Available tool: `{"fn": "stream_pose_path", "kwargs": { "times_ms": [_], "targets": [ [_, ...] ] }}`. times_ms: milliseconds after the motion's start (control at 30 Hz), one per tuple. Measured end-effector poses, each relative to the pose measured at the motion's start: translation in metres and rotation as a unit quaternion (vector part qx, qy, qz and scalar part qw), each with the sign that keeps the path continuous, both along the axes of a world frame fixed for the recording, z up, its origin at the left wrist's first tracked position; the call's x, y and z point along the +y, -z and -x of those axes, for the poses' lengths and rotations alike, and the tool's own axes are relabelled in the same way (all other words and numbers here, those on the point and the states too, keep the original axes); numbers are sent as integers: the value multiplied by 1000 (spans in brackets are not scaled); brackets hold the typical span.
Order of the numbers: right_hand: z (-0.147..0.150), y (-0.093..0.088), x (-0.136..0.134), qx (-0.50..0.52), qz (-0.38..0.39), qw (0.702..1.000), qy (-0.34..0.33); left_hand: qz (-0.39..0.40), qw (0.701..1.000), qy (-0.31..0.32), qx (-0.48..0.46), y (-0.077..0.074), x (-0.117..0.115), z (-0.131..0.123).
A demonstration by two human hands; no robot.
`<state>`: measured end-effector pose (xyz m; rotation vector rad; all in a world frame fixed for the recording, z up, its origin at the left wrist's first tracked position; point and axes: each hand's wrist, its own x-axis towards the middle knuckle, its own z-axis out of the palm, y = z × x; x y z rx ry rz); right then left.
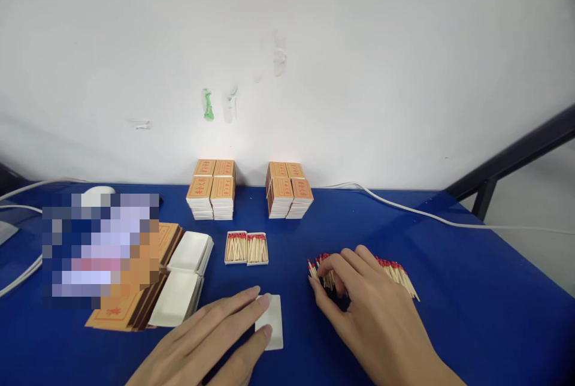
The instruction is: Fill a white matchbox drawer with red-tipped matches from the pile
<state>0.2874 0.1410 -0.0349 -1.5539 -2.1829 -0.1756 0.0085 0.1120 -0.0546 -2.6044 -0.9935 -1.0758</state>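
Here, nearest us, our left hand (220, 335) lies with its fingers loosely extended and apart, their tips on a small white tray (274, 327) at its left side; no matches show in that tray. Our right hand (377, 308) has its fingers curled over the loose matches (399, 275), thumb and forefinger at the near-left end of the pile; we cannot tell whether they pinch any. Left of our left fingertips lean two stacks of white trays (187, 252), with flat orange box covers (128, 308) fanned out beside them, so by our judgement a good deal is left to fill and cover. Just beyond those fingertips stand two filled trays (247, 249) side by side, packed with red-headed matches and without covers: filled, we would say, but not yet closed. Farther out, ahead of both hands' fingers, a left block of matchboxes (211, 194) and a right block of matchboxes (290, 194) stand near the white wall (359, 74), looking finished, though we cannot see inside them
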Motion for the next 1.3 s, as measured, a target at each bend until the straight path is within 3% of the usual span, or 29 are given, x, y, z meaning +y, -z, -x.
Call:
{"fn": "stream_pose_path", "kwargs": {
  "times_ms": [500, 833, 1033, 1300],
  "targets": [
    [5, -3, 1, -16, -29, 999, 19, 27, 1000, 14, -1, 8, -2, 3],
    [8, 1, 0, 1, -10, 1000, 13, 52, 998, 23, 4, 1, -3, 4],
    [14, 0, -1, 4, -13, 1000, 12, 39, 999, 23, 6, 8, -3, 3],
    [24, 0, -1, -5, -15, 1000, 17, 30, 999, 22, 12, 8, -2, 2]
  ]
}}
